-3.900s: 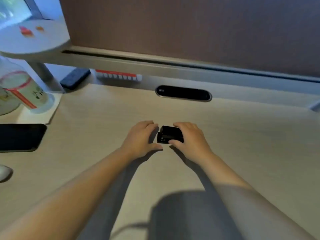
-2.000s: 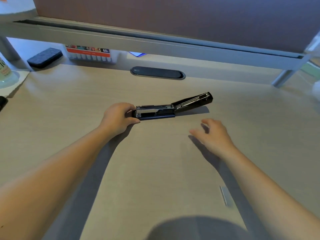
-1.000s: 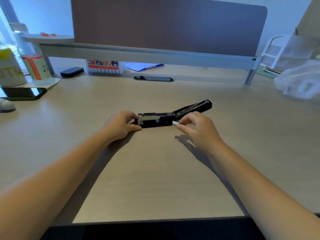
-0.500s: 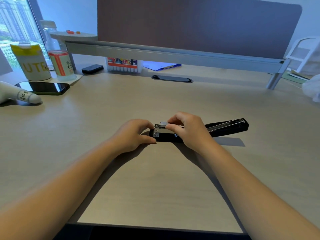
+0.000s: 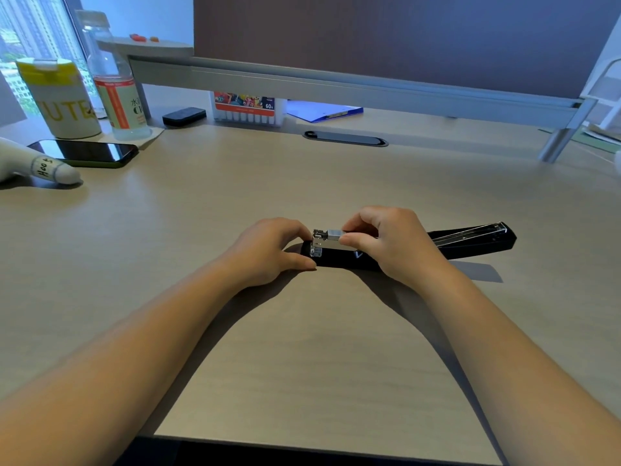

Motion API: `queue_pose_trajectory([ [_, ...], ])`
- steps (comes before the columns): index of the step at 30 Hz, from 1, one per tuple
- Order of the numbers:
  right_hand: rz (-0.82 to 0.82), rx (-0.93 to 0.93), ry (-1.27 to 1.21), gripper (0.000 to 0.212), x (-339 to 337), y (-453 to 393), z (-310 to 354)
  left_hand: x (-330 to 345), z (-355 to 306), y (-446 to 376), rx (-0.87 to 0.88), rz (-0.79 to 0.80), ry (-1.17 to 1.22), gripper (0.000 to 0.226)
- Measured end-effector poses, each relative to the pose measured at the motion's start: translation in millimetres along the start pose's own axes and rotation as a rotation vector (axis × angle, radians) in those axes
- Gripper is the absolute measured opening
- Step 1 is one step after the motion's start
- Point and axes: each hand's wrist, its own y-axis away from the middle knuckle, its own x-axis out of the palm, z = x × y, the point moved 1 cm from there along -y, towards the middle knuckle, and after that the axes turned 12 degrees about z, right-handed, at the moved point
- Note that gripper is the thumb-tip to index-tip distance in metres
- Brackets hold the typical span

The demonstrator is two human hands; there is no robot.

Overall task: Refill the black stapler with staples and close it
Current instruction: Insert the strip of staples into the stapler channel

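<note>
The left hand (image 5: 268, 252) clamps the near-left end of the black stapler (image 5: 346, 255), which lies mid-desk (image 5: 302, 348), its long axis running left to right. Its lid (image 5: 470, 238) is swung open, pointing right. The right hand (image 5: 389, 245) pinches a staple strip (image 5: 332, 234) over the metal magazine.

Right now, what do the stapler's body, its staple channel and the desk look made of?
Stapler body: matte black, likely plastic or painted metal; it shows no glare. Staple channel: bright, mirror-like metal, probably plated steel, under the right hand. Desk: pale wood-grain surface with a soft sheen, probably laminate. Left hand steadies the front end.
</note>
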Motion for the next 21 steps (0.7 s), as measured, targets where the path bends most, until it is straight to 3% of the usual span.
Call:
queue_pose_trajectory([
  [10,0.05,0.026,-0.04,0.015,-1.4,-2.2,-1.7,-0.4,-1.6,2.1,-0.012,0.0,-0.015,0.038],
  [15,0.01,0.0,0.039,0.031,-2.3,3.5,-3.2,-0.2,-1.6,2.4,-0.016,-0.002,-0.011,0.038],
  [21,0.01,0.023,0.128,0.019,-4.3,10.5,-9.0,0.0,-1.8,4.0,-0.023,-0.009,0.011,0.037],
])
